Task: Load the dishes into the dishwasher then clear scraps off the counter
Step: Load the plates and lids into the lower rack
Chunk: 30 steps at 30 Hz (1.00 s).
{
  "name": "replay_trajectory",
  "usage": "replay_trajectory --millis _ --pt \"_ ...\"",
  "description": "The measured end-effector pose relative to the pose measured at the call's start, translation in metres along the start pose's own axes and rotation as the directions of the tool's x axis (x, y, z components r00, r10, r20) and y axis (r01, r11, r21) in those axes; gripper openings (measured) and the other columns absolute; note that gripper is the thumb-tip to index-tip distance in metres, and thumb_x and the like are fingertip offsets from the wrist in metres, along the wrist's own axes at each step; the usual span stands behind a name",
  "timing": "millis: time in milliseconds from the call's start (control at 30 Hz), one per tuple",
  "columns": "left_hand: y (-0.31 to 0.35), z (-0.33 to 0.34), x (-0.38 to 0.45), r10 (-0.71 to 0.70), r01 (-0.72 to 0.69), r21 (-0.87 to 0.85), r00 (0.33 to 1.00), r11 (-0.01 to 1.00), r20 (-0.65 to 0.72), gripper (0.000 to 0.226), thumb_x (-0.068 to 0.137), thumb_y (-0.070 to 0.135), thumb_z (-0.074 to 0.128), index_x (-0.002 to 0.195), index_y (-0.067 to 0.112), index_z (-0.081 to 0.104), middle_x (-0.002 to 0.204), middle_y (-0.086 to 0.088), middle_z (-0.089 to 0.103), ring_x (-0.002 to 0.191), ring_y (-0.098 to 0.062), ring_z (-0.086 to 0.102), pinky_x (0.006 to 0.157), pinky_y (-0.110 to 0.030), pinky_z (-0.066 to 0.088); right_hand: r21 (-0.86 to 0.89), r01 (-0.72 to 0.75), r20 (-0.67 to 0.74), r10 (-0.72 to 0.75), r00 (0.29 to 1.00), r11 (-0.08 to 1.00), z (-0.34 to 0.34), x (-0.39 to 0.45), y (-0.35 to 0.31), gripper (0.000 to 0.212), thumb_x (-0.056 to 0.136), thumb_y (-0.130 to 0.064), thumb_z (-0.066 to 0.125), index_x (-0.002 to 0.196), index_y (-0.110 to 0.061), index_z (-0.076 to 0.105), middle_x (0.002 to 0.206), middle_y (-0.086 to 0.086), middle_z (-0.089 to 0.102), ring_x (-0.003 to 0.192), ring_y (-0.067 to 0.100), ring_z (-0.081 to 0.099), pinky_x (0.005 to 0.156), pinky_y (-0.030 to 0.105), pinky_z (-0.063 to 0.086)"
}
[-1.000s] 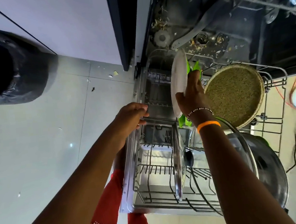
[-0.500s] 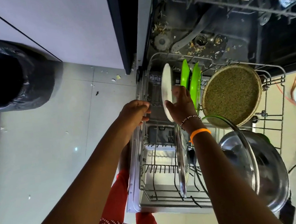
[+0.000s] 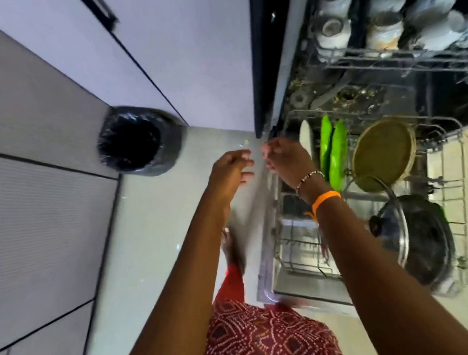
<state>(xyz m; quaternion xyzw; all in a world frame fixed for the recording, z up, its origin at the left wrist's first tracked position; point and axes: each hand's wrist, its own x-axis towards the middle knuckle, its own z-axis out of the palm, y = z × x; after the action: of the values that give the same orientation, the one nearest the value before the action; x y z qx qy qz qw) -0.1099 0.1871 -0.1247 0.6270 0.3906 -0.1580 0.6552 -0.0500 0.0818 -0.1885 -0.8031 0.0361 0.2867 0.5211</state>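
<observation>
The white plate (image 3: 305, 139) stands on edge at the far left of the pulled-out lower rack (image 3: 453, 184), just left of two green plates (image 3: 334, 154), a woven tray (image 3: 383, 154), a glass lid (image 3: 394, 219) and a pot (image 3: 430, 241). Both hands hold nothing, fingers loosely spread: the right hand (image 3: 287, 159) just beside the white plate, the left hand (image 3: 230, 170) over the floor; a lined bin (image 3: 138, 140) sits far left

Green plates (image 3: 334, 153); black bin liner (image 3: 138, 142); orange wristband (image 3: 325, 198)
</observation>
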Motion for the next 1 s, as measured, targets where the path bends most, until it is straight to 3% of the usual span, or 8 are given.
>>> replay_trajectory --millis 133,233,300,433,500,733,833,1000 --pt "0.012 -0.061 -0.031 0.047 -0.054 -0.074 0.995 0.996 -0.093 0.027 0.097 0.014 0.043 0.12 0.009 0.057 0.089 0.004 0.061 0.073 -0.01 0.057 0.068 -0.019 0.042 0.131 0.034 0.029 -0.038 0.999 0.991 0.033 -0.021 -0.047 0.033 0.089 0.001 0.048 0.069 -0.024 0.052 0.071 0.001 0.058 0.057 0.013 0.054 0.061 0.026 0.044" --pt "0.027 -0.111 -0.052 0.082 -0.104 -0.144 0.985 0.984 -0.152 0.024 0.097 0.014 0.043 0.115 0.013 0.058 0.089 0.004 0.061 0.072 -0.009 0.057 0.064 -0.018 0.042 0.219 0.018 0.078 -0.036 0.996 0.976 0.074 -0.039 -0.094 0.034 0.091 0.005 0.043 0.07 -0.021 0.049 0.068 0.0 0.053 0.044 -0.003 0.05 0.046 0.01 0.039" --pt "0.039 -0.142 -0.061 0.109 -0.14 -0.172 0.977 0.975 -0.182 0.02 0.096 0.012 0.044 0.11 0.015 0.058 0.088 0.003 0.062 0.068 -0.009 0.055 0.062 -0.018 0.042 0.245 0.027 0.099 -0.052 0.994 0.969 0.102 -0.046 -0.127 0.032 0.091 0.006 0.041 0.071 -0.018 0.05 0.068 0.002 0.053 0.047 0.002 0.051 0.042 0.007 0.037" --pt "0.071 -0.228 -0.067 0.164 -0.216 -0.206 0.956 0.954 -0.244 0.02 0.093 0.008 0.046 0.089 0.021 0.061 0.077 0.005 0.062 0.06 -0.006 0.055 0.055 -0.016 0.042 0.259 0.05 0.135 -0.088 0.987 0.965 0.179 -0.061 -0.205 0.028 0.09 0.006 0.038 0.076 -0.014 0.052 0.067 0.004 0.053 0.04 -0.002 0.051 0.048 0.012 0.041" --pt "0.087 -0.274 -0.07 0.18 -0.246 -0.233 0.946 0.941 -0.27 0.022 0.093 0.006 0.046 0.083 0.021 0.06 0.073 0.006 0.061 0.054 -0.001 0.057 0.054 -0.013 0.044 0.218 0.078 0.151 -0.112 0.982 0.973 0.219 -0.064 -0.24 0.031 0.09 0.003 0.039 0.073 -0.019 0.051 0.069 0.003 0.056 0.05 0.008 0.054 0.056 0.02 0.043" --pt "0.138 -0.427 -0.093 0.298 -0.386 -0.207 0.885 0.899 -0.357 0.018 0.095 0.008 0.044 0.104 0.013 0.058 0.084 -0.001 0.062 0.063 -0.005 0.058 0.049 -0.007 0.043 0.258 0.16 0.262 -0.229 0.937 0.953 0.333 -0.074 -0.361 0.027 0.092 0.006 0.039 0.076 -0.013 0.052 0.06 0.001 0.057 0.047 0.009 0.052 0.051 0.016 0.041" --pt "0.16 -0.474 -0.1 0.318 -0.412 -0.175 0.86 0.894 -0.398 0.025 0.097 0.015 0.041 0.115 0.011 0.059 0.101 -0.003 0.063 0.077 -0.009 0.058 0.064 -0.015 0.046 0.228 0.209 0.299 -0.272 0.914 0.951 0.365 -0.073 -0.409 0.029 0.091 0.005 0.039 0.075 -0.014 0.053 0.068 0.005 0.055 0.057 0.014 0.048 0.058 0.021 0.04" --pt "0.189 -0.535 -0.097 0.284 -0.396 -0.207 0.862 0.895 -0.42 0.026 0.098 0.022 0.042 0.121 0.018 0.054 0.109 -0.002 0.061 0.095 -0.013 0.058 0.081 -0.025 0.047 0.218 0.276 0.315 -0.335 0.888 0.936 0.405 -0.054 -0.466 0.017 0.094 0.0 0.04 0.096 -0.006 0.055 0.076 0.005 0.057 0.067 0.013 0.053 0.065 0.02 0.044"
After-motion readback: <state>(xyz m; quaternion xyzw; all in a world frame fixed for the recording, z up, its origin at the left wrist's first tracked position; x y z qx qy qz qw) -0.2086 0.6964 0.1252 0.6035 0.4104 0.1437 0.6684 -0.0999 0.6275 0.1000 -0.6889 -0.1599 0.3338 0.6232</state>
